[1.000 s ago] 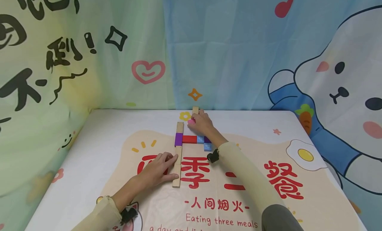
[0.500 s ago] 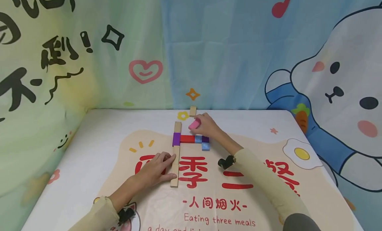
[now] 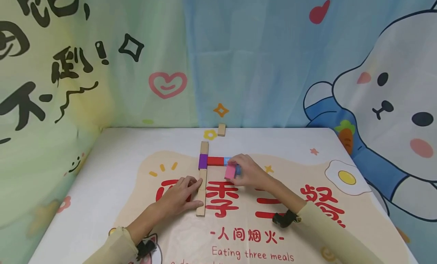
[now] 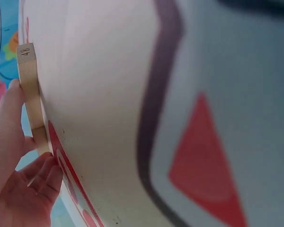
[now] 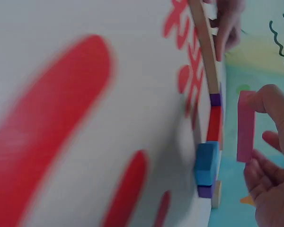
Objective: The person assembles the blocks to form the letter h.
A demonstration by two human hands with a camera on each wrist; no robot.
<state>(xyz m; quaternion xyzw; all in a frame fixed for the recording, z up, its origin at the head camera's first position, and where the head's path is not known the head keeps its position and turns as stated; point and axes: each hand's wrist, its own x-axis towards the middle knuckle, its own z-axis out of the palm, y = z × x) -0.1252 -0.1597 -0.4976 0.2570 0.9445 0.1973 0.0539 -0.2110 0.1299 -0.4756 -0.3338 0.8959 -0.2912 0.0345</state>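
My right hand [image 3: 250, 173] pinches a pink block [image 3: 230, 171] between thumb and fingers. In the right wrist view, the pink block [image 5: 246, 125] is held on end, above the laid blocks. My left hand [image 3: 177, 197] touches the left side of a column of plain wooden blocks [image 3: 201, 192], its fingers fairly straight. A purple block [image 3: 203, 161] stands in that column, with another wooden block [image 3: 204, 147] beyond it. From the purple block a red block [image 3: 216, 161] runs right to a light-blue block [image 3: 227, 160]. Another blue block [image 5: 207, 163] adjoins a second purple block [image 5: 205, 191].
A single wooden block [image 3: 221, 129] lies at the table's back edge. Printed cloth [image 3: 136, 135] covers the table, and a patterned curtain [image 3: 256, 66] hangs behind it.
The right hand has brought the pink block from near the back edge toward me, over the right end of the coloured row. The left hand keeps its place at the wooden column.
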